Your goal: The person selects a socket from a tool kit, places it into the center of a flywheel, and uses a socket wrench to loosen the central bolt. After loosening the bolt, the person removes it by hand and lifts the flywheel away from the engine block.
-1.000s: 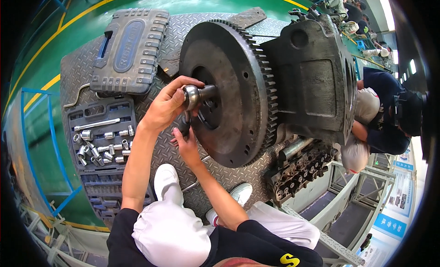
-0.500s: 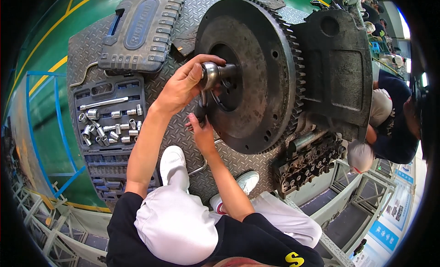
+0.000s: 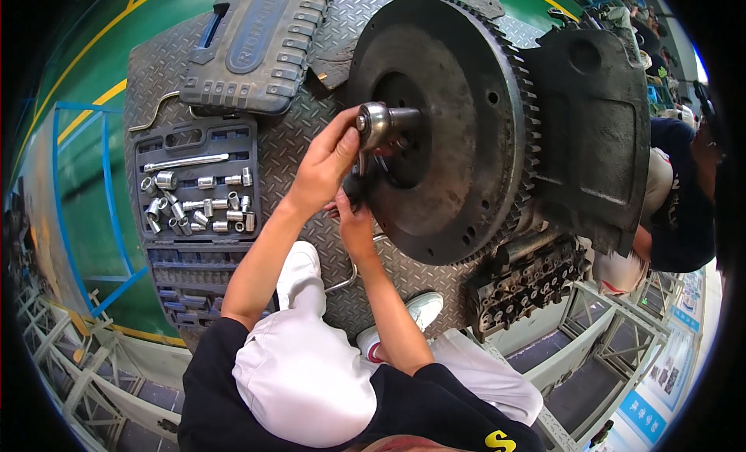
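A chrome ratchet wrench point(image 3: 374, 126) with a socket stands against the centre of a large dark toothed flywheel point(image 3: 458, 157). My left hand point(image 3: 330, 161) is closed at the ratchet's head, thumb along its near side and fingers partly hidden behind it. Lower down, my right hand point(image 3: 356, 225) is wrapped round the dark grip of the ratchet's handle, which points down toward me. Bolt holes show in the flywheel's hub around the socket. The flywheel is upright, on the end of a dark engine block point(image 3: 587, 133).
An open socket case point(image 3: 194, 133) holds loose chrome sockets and an extension bar point(image 3: 186, 162) on the left. Behind it lies a closed grey tool case point(image 3: 256, 56). A cylinder head point(image 3: 528, 289) sits below the block. Another person point(image 3: 676, 196) is at the right.
My left hand's fingers have drawn back from over the top of the ratchet's head to its left side. My right hand stays on the handle. The whole view has shifted slightly.
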The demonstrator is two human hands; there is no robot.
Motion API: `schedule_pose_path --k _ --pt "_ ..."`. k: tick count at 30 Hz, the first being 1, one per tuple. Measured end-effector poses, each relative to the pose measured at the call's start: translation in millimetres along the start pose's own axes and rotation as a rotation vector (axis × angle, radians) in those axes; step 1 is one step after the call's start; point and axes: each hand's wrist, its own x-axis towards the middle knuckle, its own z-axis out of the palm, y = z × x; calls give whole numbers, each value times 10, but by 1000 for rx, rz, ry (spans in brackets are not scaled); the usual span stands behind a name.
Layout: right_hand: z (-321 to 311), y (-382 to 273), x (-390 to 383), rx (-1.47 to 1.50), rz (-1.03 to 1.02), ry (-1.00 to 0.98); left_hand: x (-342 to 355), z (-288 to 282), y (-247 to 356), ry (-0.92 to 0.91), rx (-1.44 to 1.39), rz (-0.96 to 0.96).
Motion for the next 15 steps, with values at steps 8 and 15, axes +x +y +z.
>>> schedule_pose_path --k 8,15 --pt "-12 -8 13 0 -23 -46 -48 -213 -82 -92 -226 -131" --pt "16 -108 -33 21 -42 -17 -52 -180 -47 -115 -177 -114"
